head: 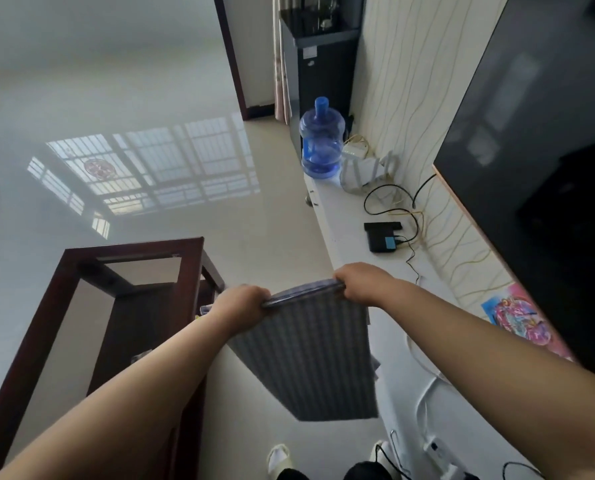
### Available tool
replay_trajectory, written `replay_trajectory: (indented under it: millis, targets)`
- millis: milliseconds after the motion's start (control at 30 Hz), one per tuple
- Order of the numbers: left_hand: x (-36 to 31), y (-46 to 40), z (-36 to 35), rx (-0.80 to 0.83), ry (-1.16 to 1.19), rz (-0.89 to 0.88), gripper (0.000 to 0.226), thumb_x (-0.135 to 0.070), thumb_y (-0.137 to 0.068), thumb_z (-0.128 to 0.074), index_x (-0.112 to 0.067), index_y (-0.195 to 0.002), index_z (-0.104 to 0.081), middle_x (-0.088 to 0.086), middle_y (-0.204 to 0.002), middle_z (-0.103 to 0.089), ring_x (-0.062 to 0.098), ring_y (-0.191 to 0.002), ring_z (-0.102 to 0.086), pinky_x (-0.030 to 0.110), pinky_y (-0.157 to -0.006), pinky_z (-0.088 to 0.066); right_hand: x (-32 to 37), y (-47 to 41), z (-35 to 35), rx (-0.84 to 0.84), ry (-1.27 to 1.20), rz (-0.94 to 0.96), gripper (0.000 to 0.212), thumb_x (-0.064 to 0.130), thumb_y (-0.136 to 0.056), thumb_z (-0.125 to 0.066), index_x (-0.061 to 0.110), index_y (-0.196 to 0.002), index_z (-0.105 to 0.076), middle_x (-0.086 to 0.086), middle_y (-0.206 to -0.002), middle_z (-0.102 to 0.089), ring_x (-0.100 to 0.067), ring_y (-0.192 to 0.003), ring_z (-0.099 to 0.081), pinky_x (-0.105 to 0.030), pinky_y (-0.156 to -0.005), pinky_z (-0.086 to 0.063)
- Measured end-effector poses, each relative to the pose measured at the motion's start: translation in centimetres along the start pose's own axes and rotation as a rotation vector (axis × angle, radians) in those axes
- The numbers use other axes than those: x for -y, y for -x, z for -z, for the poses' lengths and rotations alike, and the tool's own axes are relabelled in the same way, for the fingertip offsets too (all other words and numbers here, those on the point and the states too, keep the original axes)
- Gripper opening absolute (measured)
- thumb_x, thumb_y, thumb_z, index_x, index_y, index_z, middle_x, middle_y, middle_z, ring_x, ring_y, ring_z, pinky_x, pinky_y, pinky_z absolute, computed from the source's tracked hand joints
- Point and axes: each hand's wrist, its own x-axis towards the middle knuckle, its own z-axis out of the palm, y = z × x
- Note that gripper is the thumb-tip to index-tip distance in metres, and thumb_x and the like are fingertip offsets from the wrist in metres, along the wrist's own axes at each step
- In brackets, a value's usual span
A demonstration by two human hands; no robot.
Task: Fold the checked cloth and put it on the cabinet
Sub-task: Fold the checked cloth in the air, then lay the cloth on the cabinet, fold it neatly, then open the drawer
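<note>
The checked cloth (309, 358), grey-blue and folded into several layers, hangs in the air in front of me. My left hand (242, 304) grips its top left corner and my right hand (360, 284) grips its top right corner, so the upper edge runs between them. The cloth's lower edge hangs free above the floor, just left of the long white cabinet (351, 237) that runs along the wall on my right. Part of the cabinet's front edge is hidden behind the cloth.
On the cabinet lie a black box (382, 235) with cables, a grey bag (365, 171), white cords and a colourful picture (517, 315). A blue water jug (322, 140) stands at its far end. A dark glass-topped table (116, 306) stands at my left; a TV (531, 133) hangs at the right.
</note>
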Motion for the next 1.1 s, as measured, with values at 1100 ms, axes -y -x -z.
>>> replay_trajectory:
  millis: [1100]
  targets:
    - [-19.8,-20.7,-43.0,-0.321,0.115,-0.523,0.037,-0.019,-0.095,-0.043,-0.030,-0.127,-0.059,0.008,-0.107,-0.069,0.029,-0.103,-0.058,0.037,-0.077,-0.049,-36.0,-4.1,-32.1,-0.194,0.325,-0.611,0.012,0.016,-0.086,-0.040,0.020,-0.089,-0.052,-0.004,-0.096,-0.057,-0.022,-0.082,-0.052,-0.026,-0.059,-0.035]
